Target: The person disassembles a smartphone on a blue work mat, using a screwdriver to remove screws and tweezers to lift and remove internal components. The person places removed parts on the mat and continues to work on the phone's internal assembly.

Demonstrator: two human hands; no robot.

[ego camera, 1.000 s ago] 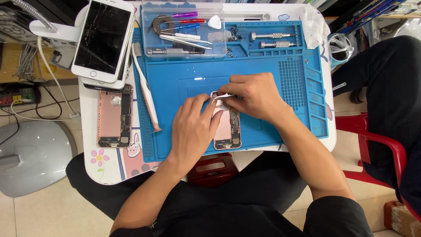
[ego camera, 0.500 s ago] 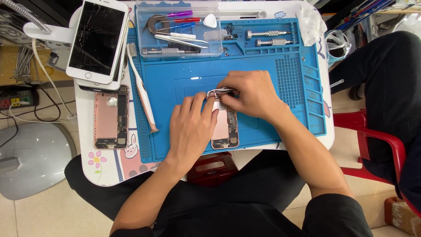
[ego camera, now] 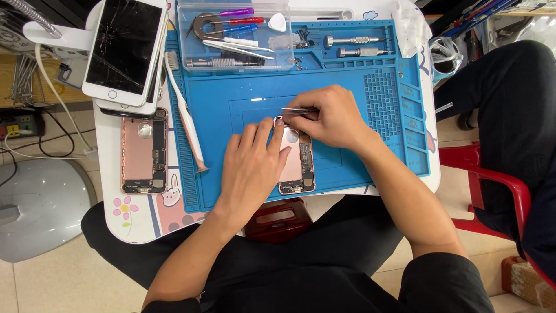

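2 open phone shells: one [ego camera: 297, 165] mid blue mat [ego camera: 347, 81], pinned flat under left hand [ego camera: 250, 168]; other [ego camera: 143, 152] off mat at left. Right hand [ego camera: 331, 116] pinches 1 pair of tweezers [ego camera: 296, 109] at shell's top. 1 cracked phone [ego camera: 123, 49], 2 screwdrivers [ego camera: 354, 46].

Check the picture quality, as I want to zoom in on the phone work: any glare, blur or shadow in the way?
Head view: sharp, evenly lit; small glare spots on the blue mat; soft shadow under the left hand; right hand and tweezers crisp; the hands hide part of the open phone.
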